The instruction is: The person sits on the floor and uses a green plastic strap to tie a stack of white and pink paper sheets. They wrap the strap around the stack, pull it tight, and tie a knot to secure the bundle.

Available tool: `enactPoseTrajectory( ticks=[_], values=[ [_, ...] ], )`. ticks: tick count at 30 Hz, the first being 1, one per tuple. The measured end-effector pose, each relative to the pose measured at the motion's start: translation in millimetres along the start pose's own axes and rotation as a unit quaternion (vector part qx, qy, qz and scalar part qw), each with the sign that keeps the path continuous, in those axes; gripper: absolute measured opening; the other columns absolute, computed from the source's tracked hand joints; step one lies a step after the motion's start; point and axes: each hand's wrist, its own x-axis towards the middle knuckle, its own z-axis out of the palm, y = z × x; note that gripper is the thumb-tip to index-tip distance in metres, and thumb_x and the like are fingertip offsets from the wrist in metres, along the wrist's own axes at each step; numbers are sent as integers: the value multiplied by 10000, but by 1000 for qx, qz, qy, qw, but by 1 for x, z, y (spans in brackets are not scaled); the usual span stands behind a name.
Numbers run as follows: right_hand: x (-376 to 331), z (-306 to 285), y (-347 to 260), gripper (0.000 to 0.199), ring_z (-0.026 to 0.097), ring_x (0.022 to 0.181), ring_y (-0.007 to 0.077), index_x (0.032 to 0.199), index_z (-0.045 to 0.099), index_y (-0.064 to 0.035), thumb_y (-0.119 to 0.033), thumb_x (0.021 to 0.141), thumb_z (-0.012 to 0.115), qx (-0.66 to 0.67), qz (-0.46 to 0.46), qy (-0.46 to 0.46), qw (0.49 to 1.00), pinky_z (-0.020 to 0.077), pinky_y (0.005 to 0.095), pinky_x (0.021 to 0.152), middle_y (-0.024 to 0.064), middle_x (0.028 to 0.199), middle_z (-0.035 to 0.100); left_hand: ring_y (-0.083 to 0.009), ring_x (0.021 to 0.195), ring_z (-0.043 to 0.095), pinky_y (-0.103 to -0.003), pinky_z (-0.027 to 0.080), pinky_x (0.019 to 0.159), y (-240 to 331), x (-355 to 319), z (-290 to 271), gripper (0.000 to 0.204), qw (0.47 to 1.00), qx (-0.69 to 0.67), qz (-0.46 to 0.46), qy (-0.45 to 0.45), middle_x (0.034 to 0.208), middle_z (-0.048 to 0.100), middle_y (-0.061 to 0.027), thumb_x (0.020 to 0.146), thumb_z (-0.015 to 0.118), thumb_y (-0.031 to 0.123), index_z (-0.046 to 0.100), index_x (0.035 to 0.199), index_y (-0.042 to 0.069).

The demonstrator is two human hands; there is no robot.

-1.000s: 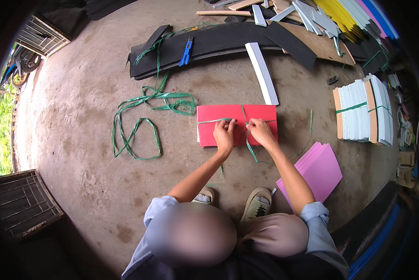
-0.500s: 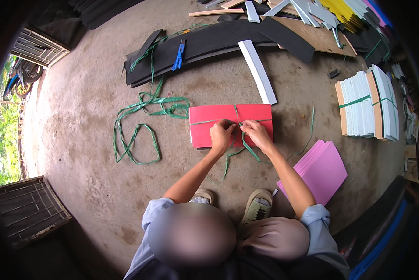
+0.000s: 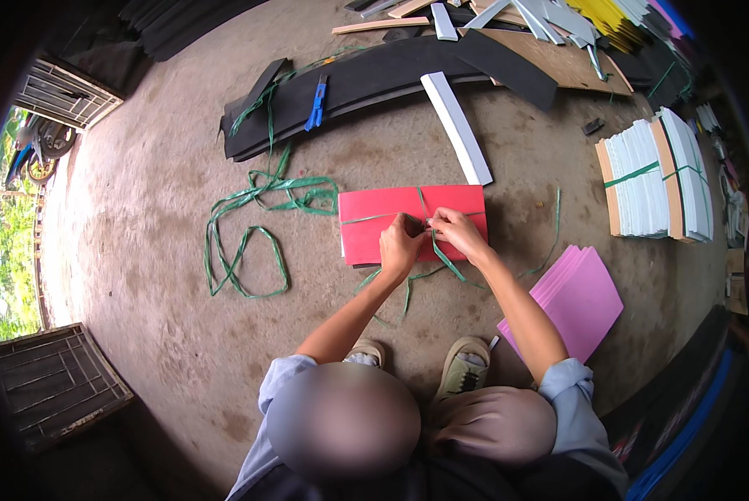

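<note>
Green, thin twine (image 3: 447, 260) crosses the red stack (image 3: 379, 204), which lies on the concrete floor (image 3: 157, 250) in front of the feet. Left hand (image 3: 400, 245): fingers curled in, tips pinching twine near the crossing. Right hand (image 3: 460, 233): thumb and forefinger pinching twine just beside the left; other fingers loosely bent. Wrists above the stack's near edge; forearms (image 3: 354, 309) angled inward, converging, knuckles upward.
</note>
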Motion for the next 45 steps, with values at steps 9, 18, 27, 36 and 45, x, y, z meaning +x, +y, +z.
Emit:
enactPoseTrajectory(
  ticks=[9,18,27,36,45],
  values=[
    [0,-7,-5,165,599,645,185,791,541,12,-148,831,533,-16,32,27,999,462,322,559,84,663,584,-247,603,609,-344,456,556,-5,10,1,240,999,-26,-37,-17,662,615,-118,686,706,151,519,760,21],
    [-4,10,20,266,623,762,256,839,640,-24,-265,728,657,-198,-84,105,971,461,351,680,137,801,640,-122,562,544,-292,432,535,-20,15,11,252,971,-214,-107,2,624,584,-72,685,699,114,456,699,47],
    [-2,-15,-7,117,403,547,33,772,564,-89,-188,776,503,188,149,-38,970,264,187,433,-36,688,526,-142,659,624,-233,484,553,-3,11,-8,229,996,-89,-21,15,781,647,-94,736,687,188,576,845,20],
    [-1,-23,-13,176,449,592,33,951,607,-47,-67,797,524,179,109,-51,976,283,185,455,-9,808,597,-170,835,621,-290,481,725,36,25,-43,382,972,11,100,-213,911,650,-120,770,653,245,565,1058,10],
    [1,-4,14,197,527,662,56,870,612,-37,-188,748,641,13,32,5,999,370,209,508,27,801,616,-76,627,535,-210,437,568,49,24,-58,372,960,-191,-50,-196,714,586,-46,799,635,200,411,1045,35]
  ],
)
